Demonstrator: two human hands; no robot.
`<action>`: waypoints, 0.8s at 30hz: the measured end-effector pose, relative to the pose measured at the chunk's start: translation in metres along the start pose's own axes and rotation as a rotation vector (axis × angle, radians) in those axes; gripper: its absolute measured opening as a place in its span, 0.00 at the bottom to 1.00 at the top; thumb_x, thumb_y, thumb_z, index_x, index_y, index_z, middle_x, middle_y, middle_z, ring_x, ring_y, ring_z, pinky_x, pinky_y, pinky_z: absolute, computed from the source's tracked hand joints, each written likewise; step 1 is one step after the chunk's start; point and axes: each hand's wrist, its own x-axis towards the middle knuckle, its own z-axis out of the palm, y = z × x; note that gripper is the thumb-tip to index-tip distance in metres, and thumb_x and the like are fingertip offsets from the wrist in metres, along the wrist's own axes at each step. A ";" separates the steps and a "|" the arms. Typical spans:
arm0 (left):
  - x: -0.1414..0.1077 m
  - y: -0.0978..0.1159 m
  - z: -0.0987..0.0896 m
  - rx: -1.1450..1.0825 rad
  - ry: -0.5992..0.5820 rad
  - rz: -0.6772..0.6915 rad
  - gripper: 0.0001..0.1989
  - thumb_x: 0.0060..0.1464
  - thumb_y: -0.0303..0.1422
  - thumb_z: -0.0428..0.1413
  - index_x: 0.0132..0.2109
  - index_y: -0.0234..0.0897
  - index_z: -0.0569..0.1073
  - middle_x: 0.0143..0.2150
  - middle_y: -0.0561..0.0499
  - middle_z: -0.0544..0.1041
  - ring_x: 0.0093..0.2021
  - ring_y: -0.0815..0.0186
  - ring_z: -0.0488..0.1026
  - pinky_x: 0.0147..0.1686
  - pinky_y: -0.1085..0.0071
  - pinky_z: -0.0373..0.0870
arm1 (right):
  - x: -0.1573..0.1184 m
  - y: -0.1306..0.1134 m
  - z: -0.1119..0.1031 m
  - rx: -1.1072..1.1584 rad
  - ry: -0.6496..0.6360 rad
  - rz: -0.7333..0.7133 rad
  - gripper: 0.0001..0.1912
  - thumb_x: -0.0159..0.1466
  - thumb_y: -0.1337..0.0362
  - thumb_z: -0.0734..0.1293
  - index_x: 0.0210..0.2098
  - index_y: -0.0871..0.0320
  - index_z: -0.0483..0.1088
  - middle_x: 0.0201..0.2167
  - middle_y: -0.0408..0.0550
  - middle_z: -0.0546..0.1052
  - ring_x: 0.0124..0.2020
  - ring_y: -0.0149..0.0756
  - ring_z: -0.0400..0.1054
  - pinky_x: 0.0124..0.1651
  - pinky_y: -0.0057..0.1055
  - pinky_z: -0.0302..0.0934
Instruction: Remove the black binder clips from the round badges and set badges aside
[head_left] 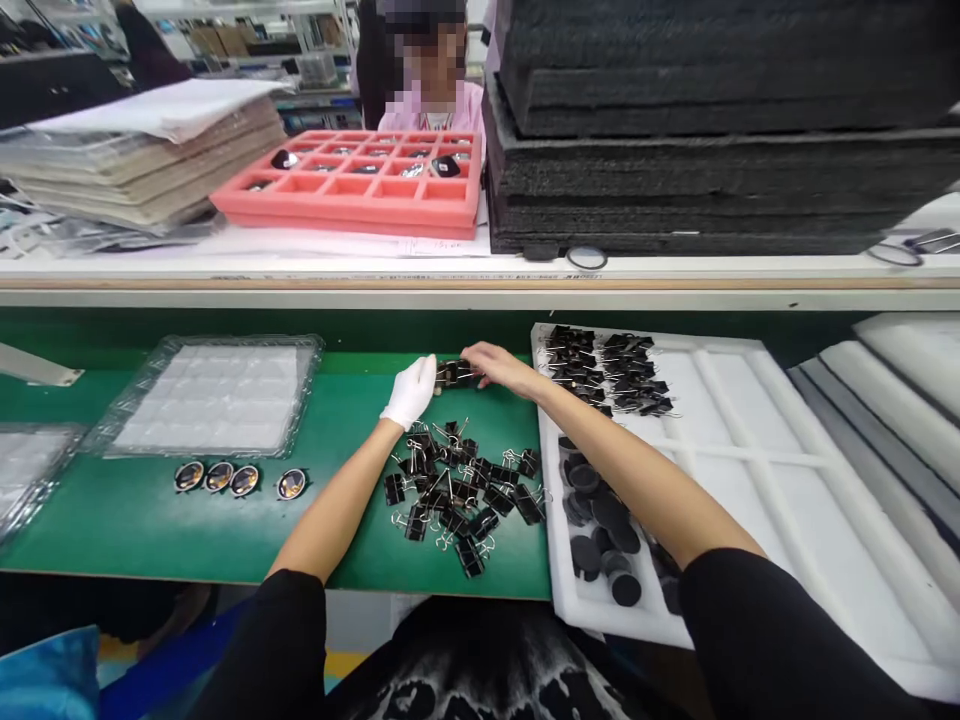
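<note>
In the head view my left hand [412, 392], in a white glove, is at the far side of the green table. Its fingers are closed against the left end of a short row of black binder clips [454, 375]. My bare right hand [498, 367] grips the right end of that row, partly covering it. Just nearer to me lies a loose pile of black binder clips [465, 490] with silver handles, pointing in different directions. To the right, more binder clips [574, 360] stand packed in rows in a white foam tray [720, 400].
Several round dark discs [604, 525] fill the foam tray's near left compartment. Left on the green table [337, 520] are several round shiny pieces [244, 481] and a clear plastic tray [210, 400]. A shelf [420, 298] behind holds a pink compartment tray [352, 212] and black foam stacks [675, 190]. A person [435, 100] sits beyond.
</note>
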 end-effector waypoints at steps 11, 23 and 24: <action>-0.004 -0.005 -0.010 -0.239 -0.087 0.039 0.39 0.67 0.63 0.35 0.46 0.35 0.76 0.29 0.45 0.79 0.28 0.62 0.73 0.37 0.62 0.74 | -0.118 -0.010 -0.077 -0.411 0.182 -0.368 0.12 0.69 0.59 0.68 0.50 0.53 0.78 0.47 0.50 0.82 0.49 0.45 0.75 0.57 0.44 0.67; 0.000 -0.007 -0.008 -0.071 -0.112 0.108 0.23 0.69 0.50 0.45 0.47 0.38 0.77 0.33 0.48 0.80 0.34 0.60 0.76 0.43 0.62 0.74 | -0.227 0.119 -0.196 -0.707 0.484 -0.067 0.15 0.68 0.56 0.68 0.50 0.52 0.80 0.58 0.61 0.70 0.65 0.59 0.61 0.66 0.63 0.57; 0.000 -0.006 -0.007 -0.070 -0.107 0.104 0.23 0.69 0.50 0.46 0.47 0.37 0.77 0.33 0.48 0.80 0.34 0.60 0.76 0.42 0.62 0.74 | -0.224 0.123 -0.194 -0.701 0.478 -0.076 0.15 0.68 0.56 0.68 0.50 0.52 0.80 0.58 0.61 0.69 0.66 0.59 0.61 0.66 0.62 0.57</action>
